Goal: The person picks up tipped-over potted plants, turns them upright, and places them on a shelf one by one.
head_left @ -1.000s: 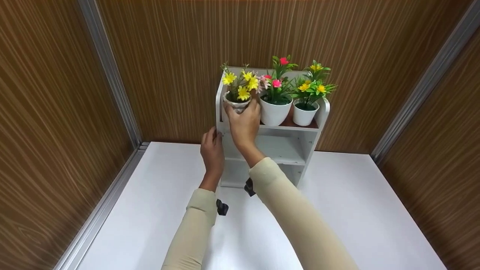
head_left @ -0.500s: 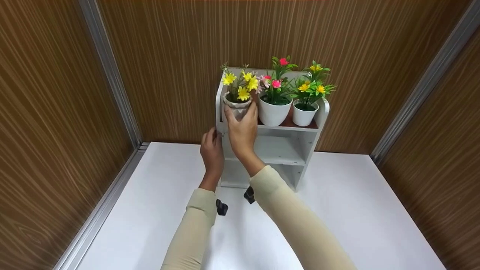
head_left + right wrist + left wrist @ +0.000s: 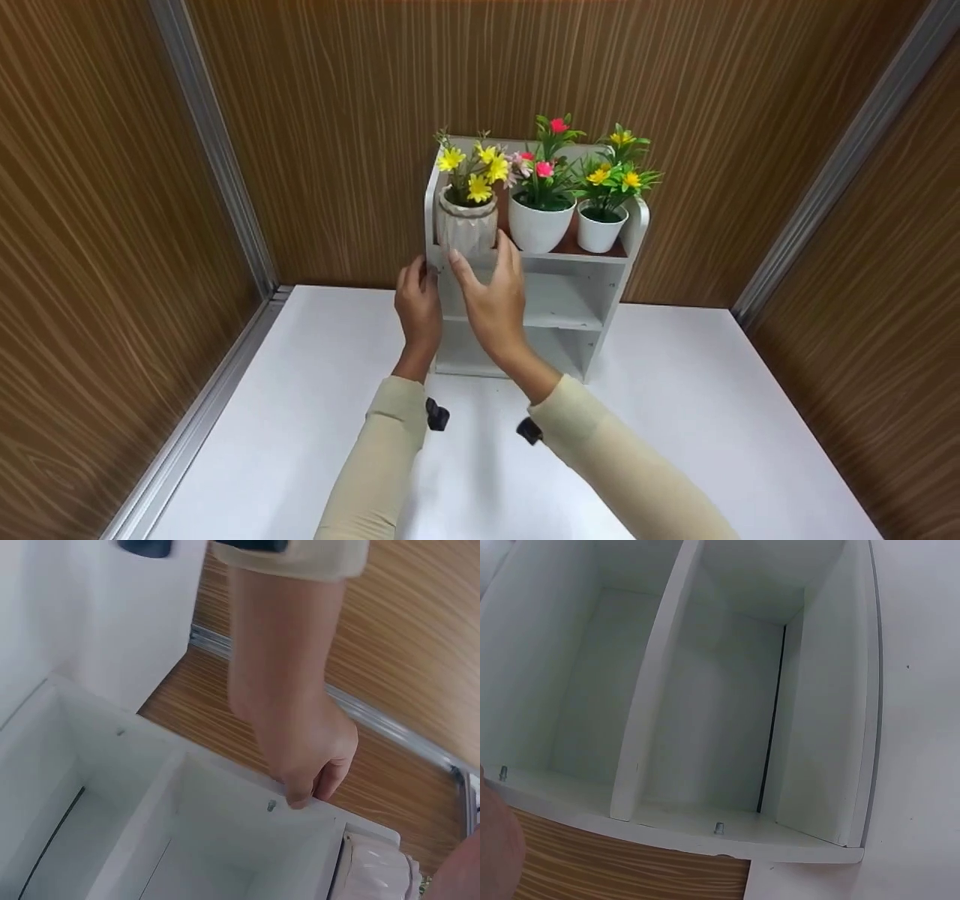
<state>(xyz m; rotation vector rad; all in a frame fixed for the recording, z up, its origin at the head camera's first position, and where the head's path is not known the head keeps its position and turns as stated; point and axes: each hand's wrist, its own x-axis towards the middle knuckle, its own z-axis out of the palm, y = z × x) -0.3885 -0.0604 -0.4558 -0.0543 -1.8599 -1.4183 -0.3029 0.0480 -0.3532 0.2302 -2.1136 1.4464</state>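
A white shelf unit (image 3: pixel 574 296) stands against the back wall. On its top shelf sits a ribbed greyish-white flower pot (image 3: pixel 468 229) with yellow flowers (image 3: pixel 478 187). My right hand (image 3: pixel 495 304) is just in front of that pot, thumb and fingers spread, holding nothing. My left hand (image 3: pixel 418 307) holds the front edge of the unit's left side panel. In the right wrist view, the left hand (image 3: pixel 300 727) has its thumb over the panel edge and its fingers curled outside. The pot (image 3: pixel 375 866) shows at the lower right there.
Beside the ribbed pot stand a larger white pot (image 3: pixel 541 225) with pink flowers and a smaller white pot (image 3: pixel 600 231) with yellow ones. Two lower compartments face forward. Metal pegs (image 3: pixel 719 828) stick out inside. A white table (image 3: pixel 667 420) and wood-grain walls (image 3: pixel 337 135) surround the unit.
My right hand has let go of the ribbed pot and drawn back toward me, down from it. The pot now rests on the shelf. My left hand keeps its place on the side panel.
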